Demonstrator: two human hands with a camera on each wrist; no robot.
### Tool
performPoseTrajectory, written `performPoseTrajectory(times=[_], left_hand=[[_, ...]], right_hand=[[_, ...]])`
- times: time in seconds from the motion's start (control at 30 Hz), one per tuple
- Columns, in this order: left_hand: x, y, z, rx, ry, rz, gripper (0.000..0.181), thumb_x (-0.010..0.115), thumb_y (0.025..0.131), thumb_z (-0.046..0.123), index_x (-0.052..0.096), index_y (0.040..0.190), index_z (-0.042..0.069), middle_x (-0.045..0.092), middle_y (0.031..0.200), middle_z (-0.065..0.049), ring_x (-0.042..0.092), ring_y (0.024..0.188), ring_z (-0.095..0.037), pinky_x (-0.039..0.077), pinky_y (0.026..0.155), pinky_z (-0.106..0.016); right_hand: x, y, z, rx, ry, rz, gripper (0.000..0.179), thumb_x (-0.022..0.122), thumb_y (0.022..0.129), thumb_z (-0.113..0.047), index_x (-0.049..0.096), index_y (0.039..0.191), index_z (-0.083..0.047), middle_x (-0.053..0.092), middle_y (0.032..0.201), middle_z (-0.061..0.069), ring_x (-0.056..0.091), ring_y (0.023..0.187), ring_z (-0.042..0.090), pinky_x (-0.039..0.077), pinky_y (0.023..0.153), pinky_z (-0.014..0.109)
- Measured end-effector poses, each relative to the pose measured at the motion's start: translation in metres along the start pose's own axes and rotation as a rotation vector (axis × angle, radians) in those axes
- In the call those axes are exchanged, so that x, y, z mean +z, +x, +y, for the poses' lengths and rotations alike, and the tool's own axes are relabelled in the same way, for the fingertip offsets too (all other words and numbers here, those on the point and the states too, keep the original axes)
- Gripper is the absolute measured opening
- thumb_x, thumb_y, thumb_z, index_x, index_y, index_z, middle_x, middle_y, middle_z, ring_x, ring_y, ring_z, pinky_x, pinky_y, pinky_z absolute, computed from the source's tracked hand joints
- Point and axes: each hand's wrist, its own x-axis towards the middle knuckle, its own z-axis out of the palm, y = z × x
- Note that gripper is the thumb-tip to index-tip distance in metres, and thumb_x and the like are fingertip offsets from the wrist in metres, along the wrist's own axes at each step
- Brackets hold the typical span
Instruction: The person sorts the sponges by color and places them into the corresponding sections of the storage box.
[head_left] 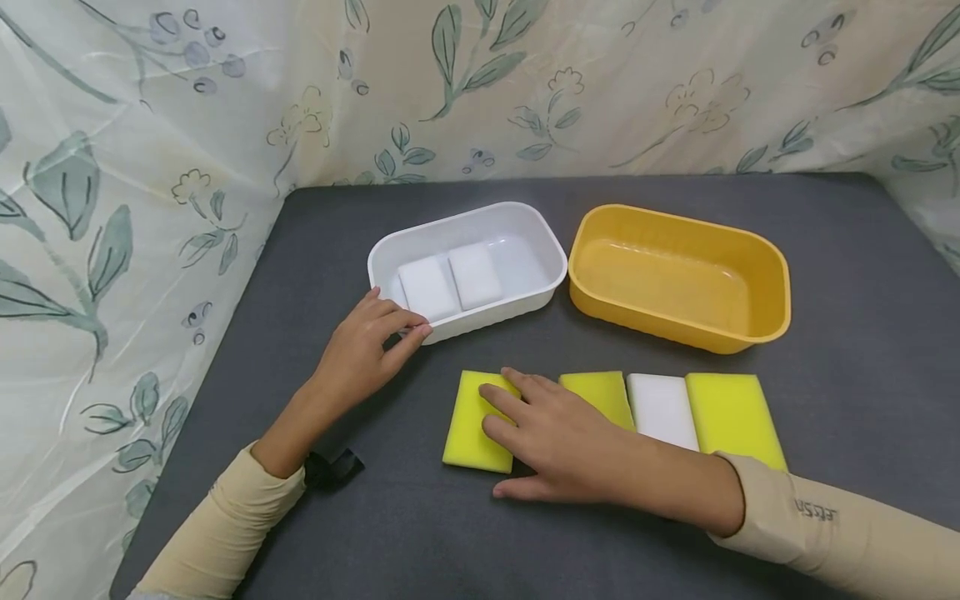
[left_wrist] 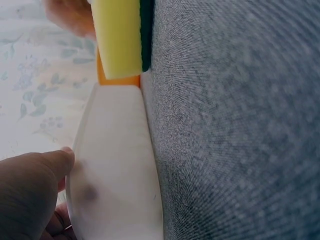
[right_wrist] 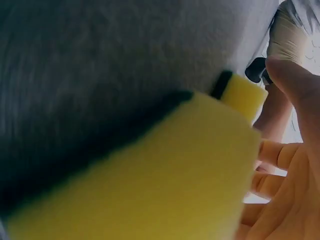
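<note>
My left hand (head_left: 366, 340) pinches the near left rim of a white plastic tub (head_left: 495, 315), thumb outside and fingers over the edge. Two white sponge blocks (head_left: 476, 277) lie flat inside it. Over the leftmost yellow sponge (head_left: 468, 421) my right hand (head_left: 562, 442) hovers or rests with fingers spread; contact cannot be made out. Under its palm and wrist runs a row: a yellow sponge (head_left: 600, 393), a white block (head_left: 662, 408) and another yellow sponge (head_left: 735, 412). Both wrist views show a dark scouring layer under a yellow sponge (left_wrist: 117, 40).
A yellow plastic tub (head_left: 675, 283) stands right of the white one, their ends nearly touching. Beside my left wrist is a black strap (head_left: 333, 468). The grey tabletop (head_left: 390, 533) ends at a floral curtain (head_left: 600, 92) behind and to the left.
</note>
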Motion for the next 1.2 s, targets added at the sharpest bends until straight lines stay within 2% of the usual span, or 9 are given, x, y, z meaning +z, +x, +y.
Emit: performPoseTrajectory(times=[0.2,0.4,0.53,0.67,0.83,0.97,1.2], left_hand=[[-0.001,0.001,0.001,0.002,0.003,0.001,0.012,0.075,0.093,0.020,0.077,0.095,0.008,0.064,0.083,-0.001,0.059,0.085,-0.021,0.027,0.118,-0.049],[0.000,0.001,0.002,-0.005,0.010,-0.010,0.013,0.074,0.093,0.021,0.077,0.096,0.008,0.065,0.084,-0.002,0.060,0.087,-0.021,0.026,0.118,-0.048],[0.000,0.002,0.002,-0.010,0.014,-0.020,0.013,0.074,0.094,0.021,0.077,0.096,0.008,0.065,0.084,-0.002,0.059,0.086,-0.021,0.026,0.118,-0.048],[-0.001,0.002,0.002,-0.004,0.017,-0.020,0.013,0.074,0.093,0.021,0.077,0.096,0.008,0.064,0.083,-0.002,0.059,0.086,-0.020,0.025,0.119,-0.048],[-0.001,0.001,0.002,0.013,0.014,-0.002,0.012,0.075,0.093,0.020,0.077,0.095,0.009,0.064,0.083,-0.001,0.060,0.084,-0.020,0.027,0.117,-0.051],[-0.001,0.001,0.001,0.025,0.008,0.013,0.011,0.075,0.092,0.020,0.077,0.094,0.009,0.064,0.083,-0.001,0.060,0.084,-0.020,0.029,0.116,-0.052],[-0.002,0.001,0.002,0.035,0.005,0.017,0.011,0.075,0.092,0.019,0.077,0.094,0.009,0.063,0.082,-0.001,0.059,0.083,-0.019,0.031,0.114,-0.054]], right_hand=[[0.008,0.003,-0.003,0.028,0.006,0.017,0.058,0.074,0.085,-0.057,0.054,0.115,-0.012,0.049,0.143,0.016,0.046,0.131,0.045,0.048,0.102,0.050],[0.011,0.004,-0.001,0.039,0.061,0.077,0.051,0.078,0.084,-0.045,0.055,0.114,-0.011,0.049,0.136,0.012,0.050,0.122,0.033,0.051,0.097,0.041],[0.001,0.001,0.001,0.060,0.155,0.095,0.045,0.076,0.084,-0.040,0.055,0.113,-0.013,0.050,0.135,0.010,0.048,0.121,0.027,0.050,0.096,0.039],[-0.019,-0.004,0.007,0.094,0.245,0.121,0.042,0.076,0.085,-0.037,0.056,0.116,-0.016,0.049,0.138,0.008,0.046,0.124,0.024,0.049,0.098,0.039],[-0.039,-0.013,0.026,0.094,0.263,0.186,0.043,0.075,0.085,-0.034,0.056,0.118,-0.015,0.048,0.141,0.007,0.045,0.124,0.022,0.048,0.097,0.038],[-0.047,-0.021,0.049,0.125,0.239,0.201,0.042,0.076,0.084,-0.031,0.056,0.117,-0.014,0.047,0.141,0.007,0.045,0.123,0.023,0.049,0.092,0.038],[-0.059,-0.034,0.087,0.140,0.225,0.221,0.040,0.077,0.085,-0.023,0.056,0.116,-0.010,0.048,0.141,0.013,0.045,0.127,0.030,0.046,0.096,0.046]])
